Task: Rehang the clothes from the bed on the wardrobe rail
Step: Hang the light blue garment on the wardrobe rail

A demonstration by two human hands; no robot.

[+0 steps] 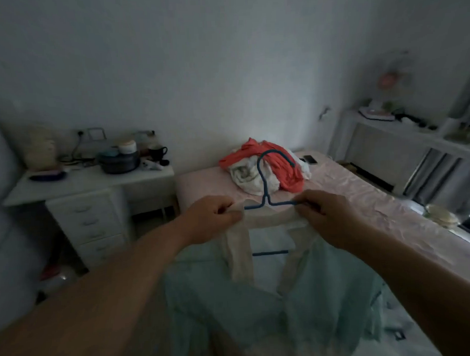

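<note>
Dim bedroom: pink-sheeted bed (349,197) ahead; left hand (211,218) and right hand (328,217) pinch pale green garment (259,296) on blue wire hanger (263,187), hem cut off.

Dim, bluish room light, soft motion blur throughout, wide-angle bending at the edges, faint daylight far right

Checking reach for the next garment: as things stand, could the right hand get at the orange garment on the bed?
Probably not yet. The right hand grips the blue hanger and garment collar, and the orange garment lies farther along the bed, though nothing blocks the way.
</note>
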